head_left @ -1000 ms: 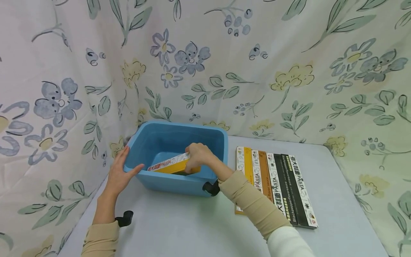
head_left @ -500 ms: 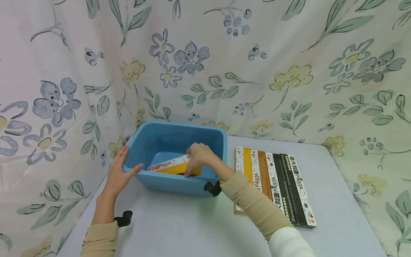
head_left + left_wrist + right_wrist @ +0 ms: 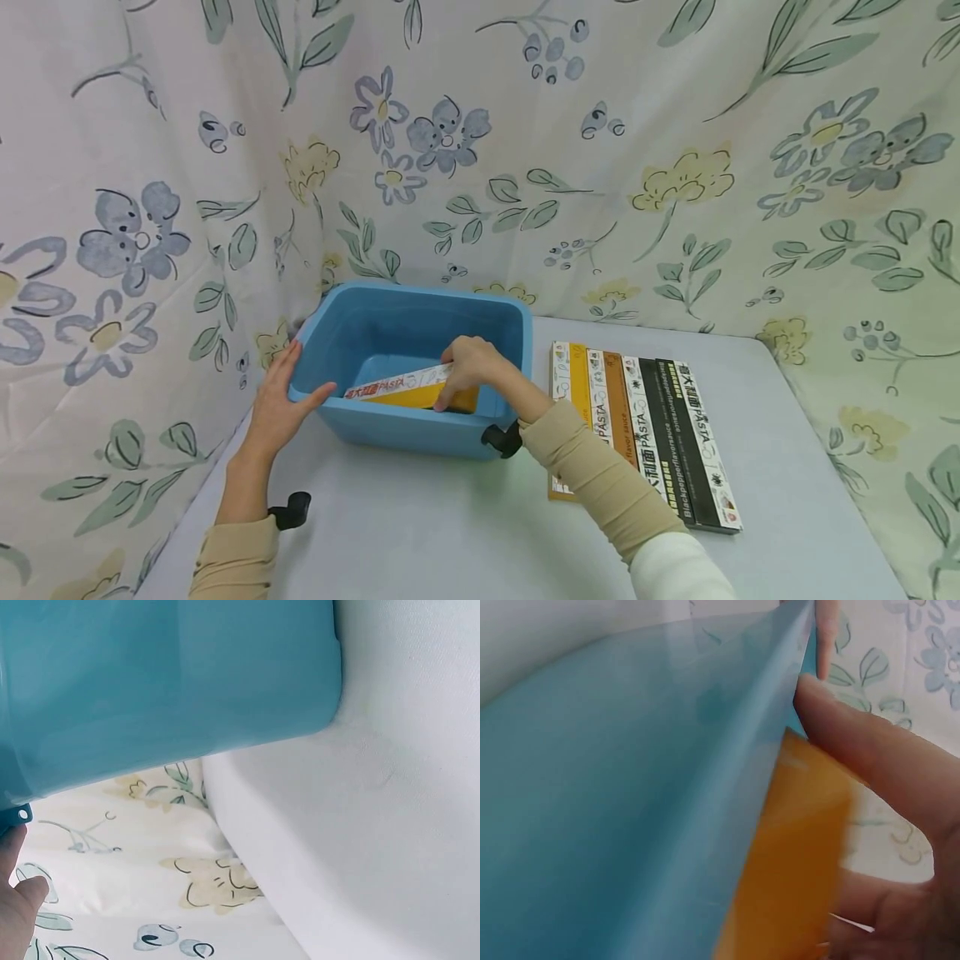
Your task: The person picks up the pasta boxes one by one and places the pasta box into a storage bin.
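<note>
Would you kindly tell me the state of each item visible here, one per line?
Blue plastic bin: upright, open-topped, on the table.
Yellow pasta box: tilted inside the bin, one end raised.
Right hand: grip on the yellow pasta box's raised end.
Left hand: fingers straight, resting against the bin's left wall.
Row of pasta boxes: lying flat side by side on the table, right of the bin.
</note>
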The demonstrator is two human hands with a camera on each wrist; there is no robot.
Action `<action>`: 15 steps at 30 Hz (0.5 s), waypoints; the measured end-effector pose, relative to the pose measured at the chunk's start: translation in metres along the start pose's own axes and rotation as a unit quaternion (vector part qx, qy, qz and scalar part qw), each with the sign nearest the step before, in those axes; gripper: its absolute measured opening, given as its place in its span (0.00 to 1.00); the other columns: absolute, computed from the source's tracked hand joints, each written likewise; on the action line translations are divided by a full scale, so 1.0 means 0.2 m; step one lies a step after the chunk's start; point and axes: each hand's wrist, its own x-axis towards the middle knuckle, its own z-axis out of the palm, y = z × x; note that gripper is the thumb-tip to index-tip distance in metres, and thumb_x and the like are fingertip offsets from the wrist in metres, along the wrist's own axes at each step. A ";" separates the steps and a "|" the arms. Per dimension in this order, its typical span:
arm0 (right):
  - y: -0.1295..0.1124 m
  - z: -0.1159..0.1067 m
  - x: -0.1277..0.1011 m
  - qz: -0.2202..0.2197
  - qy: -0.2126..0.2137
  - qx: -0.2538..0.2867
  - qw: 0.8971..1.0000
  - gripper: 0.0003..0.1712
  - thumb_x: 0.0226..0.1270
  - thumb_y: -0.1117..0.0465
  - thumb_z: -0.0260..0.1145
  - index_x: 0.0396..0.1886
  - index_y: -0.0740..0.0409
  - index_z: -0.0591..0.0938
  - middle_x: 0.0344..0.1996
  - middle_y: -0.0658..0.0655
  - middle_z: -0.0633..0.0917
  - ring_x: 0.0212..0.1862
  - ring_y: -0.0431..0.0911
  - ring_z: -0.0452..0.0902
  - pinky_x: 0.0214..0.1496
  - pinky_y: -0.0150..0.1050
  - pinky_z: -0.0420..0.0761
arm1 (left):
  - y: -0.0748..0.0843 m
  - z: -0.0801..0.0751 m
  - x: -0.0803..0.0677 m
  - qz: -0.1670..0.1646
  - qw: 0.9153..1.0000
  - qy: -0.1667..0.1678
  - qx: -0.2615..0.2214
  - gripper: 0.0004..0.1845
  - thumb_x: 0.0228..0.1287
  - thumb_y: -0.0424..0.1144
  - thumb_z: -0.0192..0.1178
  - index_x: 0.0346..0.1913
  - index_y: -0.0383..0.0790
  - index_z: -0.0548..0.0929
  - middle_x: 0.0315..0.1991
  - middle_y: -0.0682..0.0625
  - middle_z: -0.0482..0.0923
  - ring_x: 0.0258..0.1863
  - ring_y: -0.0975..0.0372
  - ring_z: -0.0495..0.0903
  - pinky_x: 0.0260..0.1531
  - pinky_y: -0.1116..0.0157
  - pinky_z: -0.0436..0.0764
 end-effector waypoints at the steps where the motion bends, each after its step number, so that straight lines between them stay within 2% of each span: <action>1: 0.01 0.00 0.00 -0.005 -0.009 0.002 1.000 0.37 0.46 0.52 0.81 0.56 0.62 0.81 0.49 0.56 0.83 0.46 0.50 0.76 0.49 0.42 0.79 | 0.00 0.00 0.00 0.000 1.000 0.000 0.001 0.48 0.61 0.51 0.65 0.77 0.37 0.51 0.76 0.37 0.46 0.72 0.35 0.47 0.59 0.29 0.54; 5: 0.04 0.00 0.00 -0.024 -0.053 0.006 0.998 0.31 0.53 0.50 0.77 0.53 0.62 0.83 0.51 0.56 0.83 0.53 0.51 0.78 0.51 0.44 0.80 | 0.00 0.00 0.00 -0.001 1.000 0.001 0.005 0.49 0.60 0.51 0.65 0.77 0.38 0.51 0.76 0.37 0.46 0.72 0.35 0.47 0.59 0.29 0.54; 8: 0.05 0.01 0.00 -0.031 -0.067 0.011 0.997 0.29 0.56 0.49 0.74 0.54 0.61 0.83 0.53 0.56 0.83 0.56 0.52 0.77 0.54 0.45 0.79 | 0.00 0.00 0.00 -0.004 1.000 0.000 0.007 0.49 0.61 0.51 0.65 0.77 0.38 0.51 0.77 0.38 0.46 0.72 0.36 0.47 0.59 0.29 0.54; 15: 0.07 -0.01 -0.02 -0.042 -0.043 0.062 0.996 0.31 0.58 0.51 0.73 0.58 0.61 0.81 0.56 0.57 0.82 0.59 0.51 0.76 0.56 0.45 0.78 | 0.00 0.01 0.00 -0.002 1.000 0.003 0.012 0.48 0.60 0.51 0.65 0.77 0.38 0.51 0.76 0.37 0.46 0.72 0.36 0.47 0.59 0.29 0.55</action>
